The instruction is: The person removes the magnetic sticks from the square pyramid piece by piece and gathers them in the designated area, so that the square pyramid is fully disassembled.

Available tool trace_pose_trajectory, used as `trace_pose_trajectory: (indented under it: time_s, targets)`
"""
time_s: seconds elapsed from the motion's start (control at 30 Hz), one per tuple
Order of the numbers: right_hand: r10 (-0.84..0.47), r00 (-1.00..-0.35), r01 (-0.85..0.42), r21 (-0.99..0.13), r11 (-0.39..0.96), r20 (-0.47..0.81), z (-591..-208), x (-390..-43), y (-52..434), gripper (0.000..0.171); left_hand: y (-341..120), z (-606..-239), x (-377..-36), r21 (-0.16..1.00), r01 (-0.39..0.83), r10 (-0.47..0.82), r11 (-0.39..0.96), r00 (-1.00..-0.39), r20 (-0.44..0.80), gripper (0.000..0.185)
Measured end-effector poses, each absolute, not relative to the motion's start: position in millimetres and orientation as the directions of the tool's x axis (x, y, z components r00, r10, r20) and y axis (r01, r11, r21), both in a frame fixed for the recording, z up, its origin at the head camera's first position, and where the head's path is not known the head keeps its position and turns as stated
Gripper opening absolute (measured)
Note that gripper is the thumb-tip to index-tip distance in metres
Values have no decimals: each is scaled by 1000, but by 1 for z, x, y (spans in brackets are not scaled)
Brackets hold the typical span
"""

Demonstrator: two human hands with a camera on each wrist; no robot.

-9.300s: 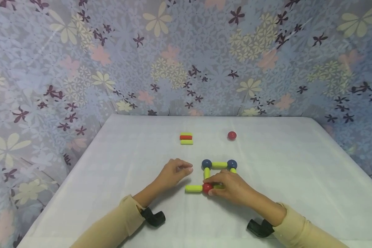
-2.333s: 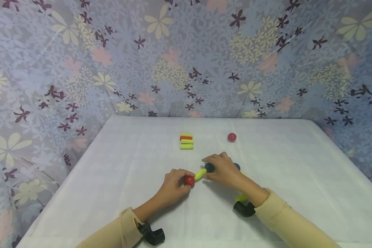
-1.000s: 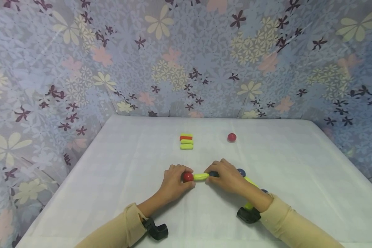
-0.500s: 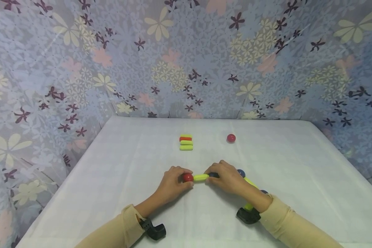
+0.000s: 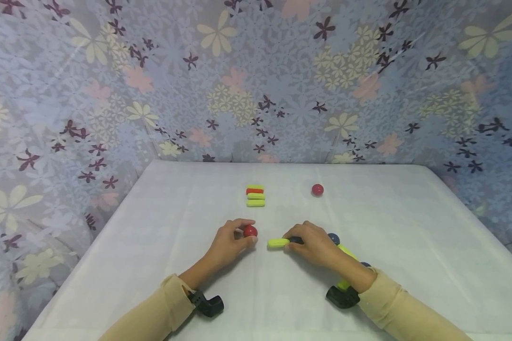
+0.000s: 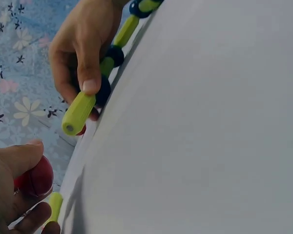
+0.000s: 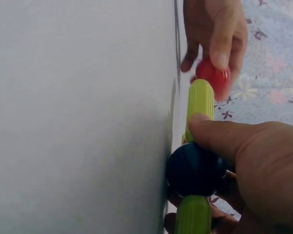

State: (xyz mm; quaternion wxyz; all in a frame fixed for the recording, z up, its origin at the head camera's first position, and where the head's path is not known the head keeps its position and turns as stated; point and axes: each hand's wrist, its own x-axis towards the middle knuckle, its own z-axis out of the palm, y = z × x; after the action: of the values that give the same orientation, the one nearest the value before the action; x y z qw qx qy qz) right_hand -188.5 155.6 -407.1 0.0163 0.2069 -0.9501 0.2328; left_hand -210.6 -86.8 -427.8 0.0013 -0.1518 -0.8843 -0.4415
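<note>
My left hand (image 5: 243, 234) pinches a red ball (image 5: 250, 231) between thumb and fingers, a small gap away from the free end of a yellow-green rod (image 5: 278, 243). My right hand (image 5: 292, 240) grips that rod where it joins a dark blue ball (image 5: 297, 240). A chain of more rods and blue balls (image 5: 333, 238) trails back under the right wrist. In the left wrist view the red ball (image 6: 36, 178) sits in my fingers and the rod (image 6: 79, 113) points toward it. In the right wrist view my thumb lies over the rod (image 7: 200, 102) and the blue ball (image 7: 195, 168).
A stack of short rods (image 5: 255, 196), yellow-green with one red, lies at the table's middle back. A lone red ball (image 5: 317, 190) rests to its right. The white table (image 5: 409, 227) is walled by floral sheeting on three sides.
The red ball was joined to the rod's end half a second ago; my left hand has pulled it off, up and to the left. The right hand has stayed put.
</note>
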Motion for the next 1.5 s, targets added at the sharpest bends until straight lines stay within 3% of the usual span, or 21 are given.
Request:
trace_pose_trajectory:
  time_s: [0.17, 0.37, 0.57, 0.9, 1.5]
  targets:
    - [-397, -907, -418, -427, 802, 141, -407, -189, 157, 21, -66, -419, -248, 718, 296, 239, 630, -954, 183, 42]
    - [-401, -904, -423, -434, 795, 146, -408, -189, 157, 20, -37, -403, -300, 563, 344, 268, 751, -939, 216, 41]
    - [-405, -903, -426, -436, 793, 144, -409, -188, 156, 21, -15, -400, -331, 416, 346, 290, 841, -937, 193, 37]
    - [-392, -910, -409, -442, 798, 134, -409, -187, 156, 21, -2, -403, -347, 316, 319, 287, 894, -947, 145, 40]
    - [-300, -949, -311, -449, 838, 98, -397, -176, 169, 45, -1, -404, -344, 330, 334, 303, 883, -942, 143, 41]
